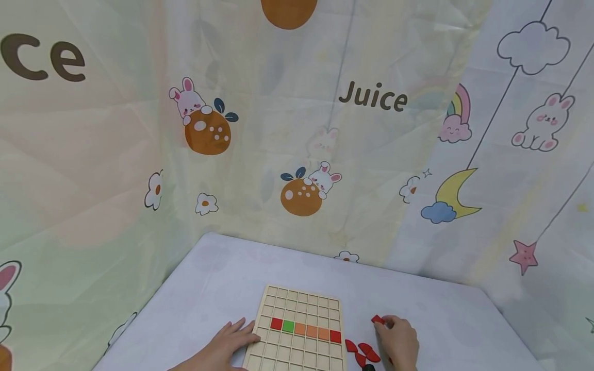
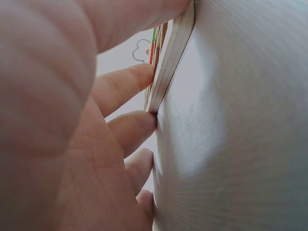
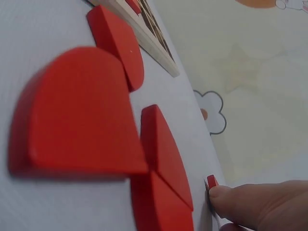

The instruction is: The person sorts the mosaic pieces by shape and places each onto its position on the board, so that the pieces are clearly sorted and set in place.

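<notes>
My left hand [image 1: 227,342] rests on the table at the left edge of a wooden grid board [image 1: 284,353], its spread fingertips touching the board's side in the left wrist view. Across the board runs one row of square tiles: a red tile [image 1: 277,323], a green tile [image 1: 288,326], several orange tiles [image 1: 312,331] and a red tile [image 1: 335,336] at the right end. Right of the board, my right hand [image 1: 400,340] pinches a small red block [image 1: 378,319] between thumb and fingers, close over the table. Its lower part is hidden by the fingers.
Several red quarter-round blocks [image 3: 82,115] lie on the white tabletop [image 1: 241,273] between the board and my right hand. A small black object [image 1: 368,367] shows at the bottom edge. Printed fabric [image 1: 260,118] hangs behind the table.
</notes>
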Available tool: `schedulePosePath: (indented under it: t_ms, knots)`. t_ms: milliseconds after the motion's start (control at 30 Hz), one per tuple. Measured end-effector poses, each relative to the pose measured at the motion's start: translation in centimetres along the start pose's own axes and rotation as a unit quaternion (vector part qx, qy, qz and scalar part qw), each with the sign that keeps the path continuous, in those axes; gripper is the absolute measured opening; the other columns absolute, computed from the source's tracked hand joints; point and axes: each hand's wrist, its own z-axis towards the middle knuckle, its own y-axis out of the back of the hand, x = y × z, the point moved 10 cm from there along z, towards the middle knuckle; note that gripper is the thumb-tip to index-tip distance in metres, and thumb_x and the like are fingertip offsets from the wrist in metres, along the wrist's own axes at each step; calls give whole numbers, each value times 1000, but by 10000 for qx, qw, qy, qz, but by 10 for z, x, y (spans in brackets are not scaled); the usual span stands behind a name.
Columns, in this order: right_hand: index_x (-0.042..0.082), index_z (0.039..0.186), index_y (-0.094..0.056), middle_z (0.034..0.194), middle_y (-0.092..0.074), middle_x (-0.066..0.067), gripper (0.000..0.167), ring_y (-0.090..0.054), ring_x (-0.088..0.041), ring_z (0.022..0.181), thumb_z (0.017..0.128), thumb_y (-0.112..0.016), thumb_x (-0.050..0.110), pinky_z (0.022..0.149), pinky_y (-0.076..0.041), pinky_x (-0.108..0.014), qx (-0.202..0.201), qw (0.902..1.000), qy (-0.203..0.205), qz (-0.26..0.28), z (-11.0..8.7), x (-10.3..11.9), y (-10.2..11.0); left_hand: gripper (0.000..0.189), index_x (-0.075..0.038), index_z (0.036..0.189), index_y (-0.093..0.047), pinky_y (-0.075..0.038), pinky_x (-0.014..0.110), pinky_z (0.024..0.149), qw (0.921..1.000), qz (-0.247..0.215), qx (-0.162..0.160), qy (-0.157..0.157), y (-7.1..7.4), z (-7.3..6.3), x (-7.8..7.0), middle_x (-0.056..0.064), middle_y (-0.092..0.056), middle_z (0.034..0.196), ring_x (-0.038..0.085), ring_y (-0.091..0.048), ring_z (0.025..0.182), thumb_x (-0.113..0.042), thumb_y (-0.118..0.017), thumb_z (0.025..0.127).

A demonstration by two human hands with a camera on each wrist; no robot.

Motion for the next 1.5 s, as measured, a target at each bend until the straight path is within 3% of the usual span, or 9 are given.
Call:
schedulePosePath:
  t_ms: [433, 700, 933, 1200, 1500]
  knots:
    - [-6, 109, -67, 100, -64, -24, 35, -58, -36, 91, 84, -73, 18, 81, -51, -52, -199, 9996, 95, 168, -5, 15, -6, 64, -19, 132, -58, -22, 75, 100, 10000, -13, 65, 48, -1, 1, -1, 24, -46, 145, 55, -32, 134, -51, -75, 79]
    - [-4, 110, -68, 104, -64, -23, 36, -58, -36, 95, 83, -75, 18, 84, -49, -54, -71, 9997, 46, 213, -10, 30, -15, 63, -18, 132, -58, -24, 75, 99, 9999, 91, 19, -91, -1, 0, -1, 25, -46, 144, 56, -34, 132, -51, -74, 80]
    - [0, 107, -71, 99, -66, -18, 34, -59, -32, 91, 81, -77, 21, 82, -51, -52, 3, 9993, 347, 142, -18, 55, -18, 65, -19, 133, -58, -22, 74, 102, 10000, -61, 62, 18, -1, 0, 2, 24, -44, 147, 55, -32, 134, -53, -74, 80]
    - [4, 105, -72, 99, -67, -14, 32, -60, -31, 91, 81, -77, 24, 79, -51, -52, 71, 9981, 581, 191, -23, 71, -26, 64, -16, 133, -57, -24, 75, 99, 9999, 34, 60, -101, 1, 0, -3, 26, -44, 146, 57, -33, 132, -50, -74, 81]
    - [8, 98, -74, 91, -68, -7, 25, -62, -28, 88, 79, -79, 23, 78, -49, -49, -17, 9917, 1253, 301, -33, 92, -33, 64, -15, 133, -57, -23, 76, 99, 9998, -7, -26, -176, 2, -2, -4, 26, -44, 146, 58, -32, 132, -49, -73, 81]
